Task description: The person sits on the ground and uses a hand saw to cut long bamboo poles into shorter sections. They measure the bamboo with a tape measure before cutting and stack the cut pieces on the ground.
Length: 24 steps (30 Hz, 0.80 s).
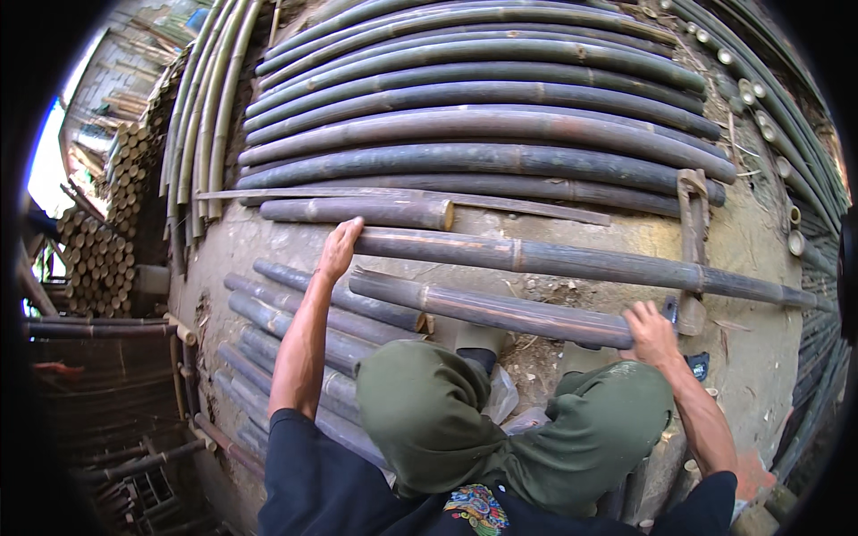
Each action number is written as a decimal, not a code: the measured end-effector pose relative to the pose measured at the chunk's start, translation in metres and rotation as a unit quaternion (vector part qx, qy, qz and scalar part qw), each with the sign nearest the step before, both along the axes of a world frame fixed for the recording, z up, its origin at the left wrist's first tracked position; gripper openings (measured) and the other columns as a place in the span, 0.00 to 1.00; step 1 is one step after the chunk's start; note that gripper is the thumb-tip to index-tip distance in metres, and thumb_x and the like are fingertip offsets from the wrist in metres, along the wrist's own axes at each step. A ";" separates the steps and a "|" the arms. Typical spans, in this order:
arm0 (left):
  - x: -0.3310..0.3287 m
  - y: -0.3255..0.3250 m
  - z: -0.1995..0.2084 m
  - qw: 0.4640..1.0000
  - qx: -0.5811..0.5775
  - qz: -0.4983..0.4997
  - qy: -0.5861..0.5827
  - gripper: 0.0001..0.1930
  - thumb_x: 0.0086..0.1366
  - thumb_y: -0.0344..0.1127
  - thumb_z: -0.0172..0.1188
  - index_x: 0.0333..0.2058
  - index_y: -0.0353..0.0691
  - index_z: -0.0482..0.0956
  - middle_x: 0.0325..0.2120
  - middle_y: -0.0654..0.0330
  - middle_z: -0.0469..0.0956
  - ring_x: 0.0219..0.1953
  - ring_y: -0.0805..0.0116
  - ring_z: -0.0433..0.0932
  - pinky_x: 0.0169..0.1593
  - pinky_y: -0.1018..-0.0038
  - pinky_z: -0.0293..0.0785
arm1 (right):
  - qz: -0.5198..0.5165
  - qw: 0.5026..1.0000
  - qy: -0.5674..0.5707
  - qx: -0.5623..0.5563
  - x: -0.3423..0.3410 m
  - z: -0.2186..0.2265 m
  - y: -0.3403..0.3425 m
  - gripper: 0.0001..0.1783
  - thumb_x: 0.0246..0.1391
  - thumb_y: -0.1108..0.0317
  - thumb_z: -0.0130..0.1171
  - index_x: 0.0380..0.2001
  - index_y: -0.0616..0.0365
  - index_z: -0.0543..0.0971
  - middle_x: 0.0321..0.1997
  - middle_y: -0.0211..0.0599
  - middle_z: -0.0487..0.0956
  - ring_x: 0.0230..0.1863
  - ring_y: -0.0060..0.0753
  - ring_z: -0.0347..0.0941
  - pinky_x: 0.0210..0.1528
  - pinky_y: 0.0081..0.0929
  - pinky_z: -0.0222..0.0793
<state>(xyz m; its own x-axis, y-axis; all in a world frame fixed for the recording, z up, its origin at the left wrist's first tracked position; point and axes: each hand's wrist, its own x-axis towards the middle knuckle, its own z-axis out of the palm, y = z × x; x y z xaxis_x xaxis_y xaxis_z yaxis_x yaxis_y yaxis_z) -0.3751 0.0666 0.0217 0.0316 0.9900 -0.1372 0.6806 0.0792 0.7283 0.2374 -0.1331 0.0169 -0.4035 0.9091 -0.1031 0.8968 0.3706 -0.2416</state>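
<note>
My left hand (340, 250) is closed on the left end of a long dark bamboo pole (572, 259), which stretches off to the right and crosses a wooden support (692, 232). Nearer to me lies a shorter bamboo length (492, 307), above my shins. At its right end my right hand (652, 334) grips it, fingers curled over the far side. Just beyond the long pole rests another short bamboo piece (349, 212) with a pale cut end. A thin split strip (500, 202) runs along behind it.
Whole dark bamboo poles (483, 125) lie side by side ahead. Cut lengths (304, 322) rest at my left, with stacked bamboo (98, 241) farther off. More poles (804, 223) line the right edge. A black object (697, 364) lies near my right forearm, beside clear plastic (502, 393) between my legs.
</note>
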 end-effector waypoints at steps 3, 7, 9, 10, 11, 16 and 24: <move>-0.016 0.013 0.026 0.954 -0.164 0.078 -0.239 0.46 0.71 0.70 0.30 0.60 0.26 0.70 0.63 0.43 0.68 0.67 0.52 0.63 0.71 0.62 0.50 | 0.009 0.997 0.023 0.076 0.008 0.024 0.007 0.36 0.17 0.65 0.74 0.40 0.57 0.75 0.42 0.38 0.72 0.46 0.46 0.71 0.42 0.40 0.77; -0.027 0.009 0.050 0.901 -0.204 0.158 -0.348 0.53 0.64 0.78 0.32 0.62 0.30 0.68 0.66 0.44 0.64 0.70 0.52 0.59 0.73 0.60 0.45 | 0.015 0.988 0.022 0.152 -0.002 0.041 0.041 0.37 0.16 0.67 0.72 0.40 0.56 0.75 0.41 0.38 0.72 0.45 0.46 0.71 0.43 0.40 0.76; -0.031 0.011 0.054 0.898 -0.210 0.166 -0.348 0.51 0.63 0.78 0.39 0.62 0.31 0.69 0.64 0.43 0.65 0.68 0.52 0.62 0.69 0.60 0.55 | 0.016 0.986 0.013 0.167 0.002 0.040 0.057 0.38 0.16 0.67 0.73 0.41 0.56 0.75 0.41 0.37 0.72 0.45 0.45 0.71 0.44 0.39 0.76; -0.041 0.012 0.056 0.901 -0.218 0.164 -0.337 0.49 0.63 0.76 0.43 0.61 0.32 0.70 0.62 0.43 0.67 0.66 0.52 0.64 0.65 0.60 0.63 | 0.029 0.985 0.026 0.166 0.003 0.036 0.065 0.38 0.16 0.67 0.73 0.42 0.56 0.75 0.42 0.37 0.73 0.45 0.45 0.71 0.44 0.39 0.76; -0.036 0.015 0.052 0.912 -0.239 0.198 -0.268 0.50 0.60 0.77 0.48 0.61 0.31 0.69 0.64 0.44 0.66 0.68 0.50 0.61 0.69 0.50 0.55 | 0.033 0.986 0.026 0.161 0.008 0.035 0.069 0.38 0.16 0.67 0.74 0.42 0.56 0.75 0.42 0.36 0.73 0.45 0.44 0.71 0.45 0.38 0.76; -0.046 -0.007 0.058 0.912 -0.329 0.228 -0.091 0.45 0.56 0.69 0.62 0.62 0.41 0.69 0.61 0.56 0.70 0.66 0.44 0.55 0.66 0.50 0.51 | 0.075 0.991 0.003 0.109 0.028 0.016 0.090 0.47 0.18 0.59 0.81 0.50 0.57 0.75 0.51 0.39 0.74 0.54 0.46 0.71 0.52 0.39 0.76; -0.020 -0.008 0.037 0.924 -0.222 0.251 -0.184 0.41 0.59 0.62 0.64 0.64 0.41 0.65 0.63 0.51 0.65 0.54 0.44 0.75 0.48 0.46 0.74 | -0.006 0.999 0.010 0.050 0.043 -0.011 0.080 0.41 0.26 0.53 0.81 0.46 0.56 0.74 0.49 0.35 0.75 0.50 0.43 0.75 0.47 0.38 0.80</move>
<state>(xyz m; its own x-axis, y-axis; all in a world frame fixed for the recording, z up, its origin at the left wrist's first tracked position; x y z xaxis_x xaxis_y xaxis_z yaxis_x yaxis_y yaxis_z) -0.3952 0.0586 0.0589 -0.2905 0.7417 -0.6046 0.1890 0.6638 0.7236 0.2804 -0.0533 0.0055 -0.3940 0.9191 -0.0035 0.8965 0.3835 -0.2221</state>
